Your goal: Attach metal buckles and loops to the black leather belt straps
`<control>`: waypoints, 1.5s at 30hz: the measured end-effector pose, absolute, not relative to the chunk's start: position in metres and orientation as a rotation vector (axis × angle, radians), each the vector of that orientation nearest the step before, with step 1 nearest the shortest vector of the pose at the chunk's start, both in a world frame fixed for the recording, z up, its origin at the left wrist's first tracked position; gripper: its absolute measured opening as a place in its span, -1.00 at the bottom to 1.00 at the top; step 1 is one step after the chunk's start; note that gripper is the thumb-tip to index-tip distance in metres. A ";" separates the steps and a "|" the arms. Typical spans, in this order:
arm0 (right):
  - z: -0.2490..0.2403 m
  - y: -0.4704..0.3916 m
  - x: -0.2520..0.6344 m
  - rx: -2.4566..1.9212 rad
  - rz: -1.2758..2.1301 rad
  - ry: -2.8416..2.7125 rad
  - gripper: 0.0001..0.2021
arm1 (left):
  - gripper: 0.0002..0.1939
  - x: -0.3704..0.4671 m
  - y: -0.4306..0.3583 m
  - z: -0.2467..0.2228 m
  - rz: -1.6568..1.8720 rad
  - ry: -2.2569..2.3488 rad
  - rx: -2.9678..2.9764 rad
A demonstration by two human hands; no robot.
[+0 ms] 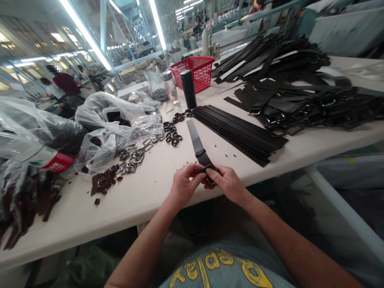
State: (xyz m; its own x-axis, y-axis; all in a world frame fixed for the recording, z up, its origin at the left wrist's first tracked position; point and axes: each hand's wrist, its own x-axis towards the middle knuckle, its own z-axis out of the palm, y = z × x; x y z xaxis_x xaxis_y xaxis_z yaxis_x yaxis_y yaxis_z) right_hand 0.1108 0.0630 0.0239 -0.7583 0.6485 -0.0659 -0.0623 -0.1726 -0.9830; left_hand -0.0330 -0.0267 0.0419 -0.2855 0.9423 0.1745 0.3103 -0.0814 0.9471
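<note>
A black strap (195, 138) lies on the table with its near end raised between my hands. Around the strap sits a dark loop (200, 153), just beyond my fingers. A metal buckle (211, 182) shows at the strap's near end, partly covered by fingers. My left hand (186, 182) pinches the strap end from the left. My right hand (226, 182) closes on the same end from the right, thumb on top. The fingertips of both hands nearly meet there.
Flat black straps (234, 130) lie right of centre, with a heap of buckled straps (300, 100) behind. A red basket (202, 74) and black bottle (188, 89) stand at the back. Loose buckles (135, 158), brown loops (108, 180) and plastic bags (102, 112) are on the left.
</note>
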 end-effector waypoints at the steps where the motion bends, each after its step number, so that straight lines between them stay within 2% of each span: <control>1: 0.024 0.062 0.111 -0.681 1.969 -1.611 -0.49 | -0.89 -0.031 -0.026 0.039 1.457 1.582 1.247; 7: 0.023 0.055 0.113 -0.670 1.895 -1.582 -0.53 | -0.67 -0.028 -0.017 0.038 1.843 1.487 0.642; 10: 0.022 0.052 0.115 -0.645 1.886 -1.590 -0.55 | -0.55 -0.028 -0.009 0.044 1.820 1.226 0.388; 14: 0.024 0.055 0.117 -0.618 1.909 -1.609 -0.57 | -0.51 -0.019 -0.009 0.051 1.677 1.097 0.452; 18: 0.026 0.057 0.116 -0.611 1.909 -1.644 -0.56 | -0.31 -0.006 -0.017 0.047 1.613 1.100 0.616; 20: 0.026 0.057 0.114 -0.612 1.898 -1.678 -0.56 | -0.27 -0.001 -0.019 0.041 1.664 1.141 0.624; 26: 0.029 0.060 0.112 -0.640 1.989 -1.734 -0.59 | -0.35 0.005 -0.018 0.027 1.857 1.241 0.604; 32: 0.031 0.059 0.111 -0.651 1.935 -1.776 -0.70 | -0.29 0.009 -0.015 0.027 1.951 1.327 0.549; 35: 0.027 0.057 0.110 -0.663 1.919 -1.751 -0.70 | -0.37 0.007 -0.019 0.027 1.965 1.311 0.569; 39: 0.024 0.056 0.111 -0.621 1.908 -1.782 -0.68 | -0.60 -0.001 -0.024 0.034 1.934 1.161 0.513; 45: 0.022 0.057 0.111 -0.619 1.814 -1.867 -0.73 | -0.63 -0.001 -0.019 0.038 1.892 1.123 0.507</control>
State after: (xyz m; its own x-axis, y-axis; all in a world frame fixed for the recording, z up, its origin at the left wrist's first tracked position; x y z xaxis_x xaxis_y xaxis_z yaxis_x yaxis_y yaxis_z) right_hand 0.1108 0.0567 0.0218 -0.7918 0.6106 0.0165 0.0012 0.0285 -0.9996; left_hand -0.0011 -0.0191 0.0382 -0.5519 0.8303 -0.0774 -0.4653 -0.2296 0.8549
